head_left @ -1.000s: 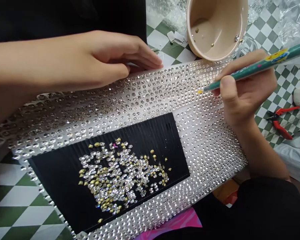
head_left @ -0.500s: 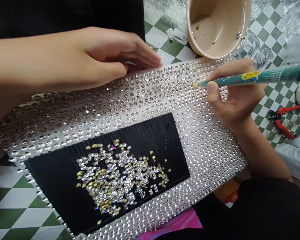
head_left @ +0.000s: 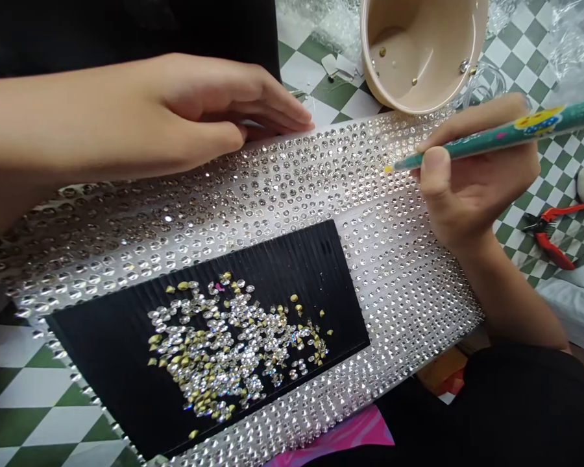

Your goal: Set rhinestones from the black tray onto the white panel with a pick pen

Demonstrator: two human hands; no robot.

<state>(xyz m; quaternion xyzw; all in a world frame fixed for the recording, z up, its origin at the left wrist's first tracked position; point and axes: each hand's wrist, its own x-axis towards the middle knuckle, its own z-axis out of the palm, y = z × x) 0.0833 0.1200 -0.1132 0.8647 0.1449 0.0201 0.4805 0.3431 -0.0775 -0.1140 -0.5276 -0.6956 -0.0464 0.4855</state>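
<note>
My right hand [head_left: 481, 175] pinches a teal pen with a yellow tip [head_left: 501, 135] between thumb and fingers. Its tip points left and sits at the rhinestone rows near the upper right of a rhinestone-covered panel [head_left: 399, 279]; whether it touches a stone I cannot tell. Along the panel's far edge lies my left hand [head_left: 209, 104], its fingers stretched out together and partly over the edge, with nothing seen in it. On the panel is a black rectangular piece [head_left: 102, 350] bearing a pile of loose rhinestones [head_left: 238, 350], some gold-backed side up.
A beige cup [head_left: 367, 65] with a few stones inside stands tipped toward me at the panel's far edge. Red-handled pliers [head_left: 549, 237] lie on the green-and-white checked cloth [head_left: 34, 395] at right. Clear plastic [head_left: 577, 52] and a black object [head_left: 126, 32] are at the back.
My right hand has shifted slightly right, and the pen is tilted more steeply, its tip a little right and lower. My left hand stays almost in place.
</note>
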